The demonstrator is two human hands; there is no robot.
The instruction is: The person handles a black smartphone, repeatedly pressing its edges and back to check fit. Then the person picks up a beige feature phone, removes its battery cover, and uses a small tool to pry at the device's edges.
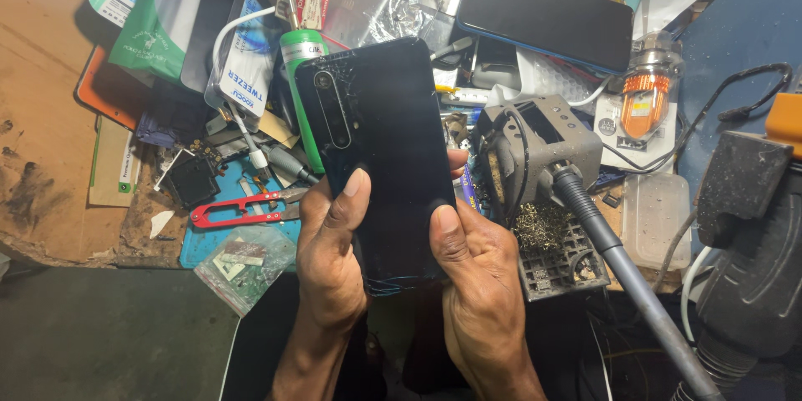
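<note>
A black smartphone (380,134) is held upright above a cluttered workbench, its glossy back facing me and a long camera strip near its upper left. My left hand (330,255) grips its lower left side, thumb pressed on the back. My right hand (480,284) grips the lower right, thumb on the back near the bottom, fingers wrapped behind. The back cover shows fine cracks at the bottom edge and near the camera.
Another dark phone (543,17) lies at the back. A grey soldering-iron stand (539,146) with its iron (622,271) sits to the right. Red snips (238,209) lie on a blue mat at left, beside a green bottle (299,50), packets and cables.
</note>
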